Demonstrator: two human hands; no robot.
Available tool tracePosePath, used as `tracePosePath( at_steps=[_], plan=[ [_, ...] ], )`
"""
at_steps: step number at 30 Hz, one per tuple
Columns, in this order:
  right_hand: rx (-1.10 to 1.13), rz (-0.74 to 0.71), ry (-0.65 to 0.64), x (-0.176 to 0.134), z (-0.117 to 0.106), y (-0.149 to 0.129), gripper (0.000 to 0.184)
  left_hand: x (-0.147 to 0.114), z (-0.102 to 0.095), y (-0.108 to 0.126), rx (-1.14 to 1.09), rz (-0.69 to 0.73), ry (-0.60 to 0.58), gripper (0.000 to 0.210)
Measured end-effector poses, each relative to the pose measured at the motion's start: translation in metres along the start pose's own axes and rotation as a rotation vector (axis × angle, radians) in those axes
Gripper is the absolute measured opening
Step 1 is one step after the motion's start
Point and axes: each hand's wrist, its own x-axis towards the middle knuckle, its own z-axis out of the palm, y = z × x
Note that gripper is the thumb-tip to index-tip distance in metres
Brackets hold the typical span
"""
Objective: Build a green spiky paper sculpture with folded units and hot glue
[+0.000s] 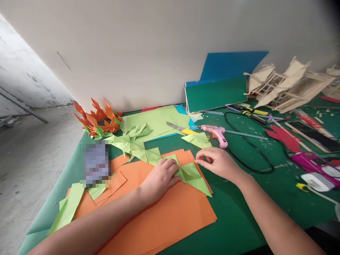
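Note:
My left hand (160, 179) is closed over a light green folded paper (183, 173), pinning it against a stack of orange sheets (164, 219). The fold's pointed end sticks out to the right of the hand. A chain of similar green folded pieces (140, 150) runs up and left from it. My right hand (219, 162) hovers at the right edge of the sheets, fingers curled and fingertips pinched, with nothing visible between them. Just beyond it lies another green folded piece (198, 140). A ring of orange folded paper (98, 120) stands at the far left.
A pink glue gun (218, 134) and a yellow utility knife (186, 130), blade showing, lie beyond my hands. A black cable (261, 156) loops at the right. Farther right are a phone (313, 134), a purple power strip (305, 161) and a wooden stick model (289, 88).

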Motion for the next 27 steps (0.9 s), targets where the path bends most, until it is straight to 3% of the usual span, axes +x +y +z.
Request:
tracePosePath(
  at_steps=[4, 8, 19, 22, 27],
  plan=[
    [0.167, -0.08, -0.193, -0.002, 0.005, -0.004, 0.018, -0.001, 0.002, -0.005, 0.008, -0.013, 0.071, 0.012],
    [0.161, -0.164, -0.269, -0.001, 0.012, -0.014, 0.018, 0.0, 0.001, -0.006, 0.02, -0.02, 0.058, 0.01],
    [0.075, -0.189, -0.291, -0.003, 0.012, -0.023, 0.017, 0.003, -0.001, 0.0, 0.031, 0.062, -0.046, 0.031],
    [0.053, -0.199, -0.129, 0.0, 0.009, -0.019, 0.018, 0.003, -0.001, -0.001, 0.03, 0.069, -0.034, 0.031],
    [-0.085, -0.017, 0.428, 0.006, 0.0, 0.009, 0.022, 0.005, -0.003, 0.001, 0.053, 0.02, -0.022, 0.035]
  ],
)
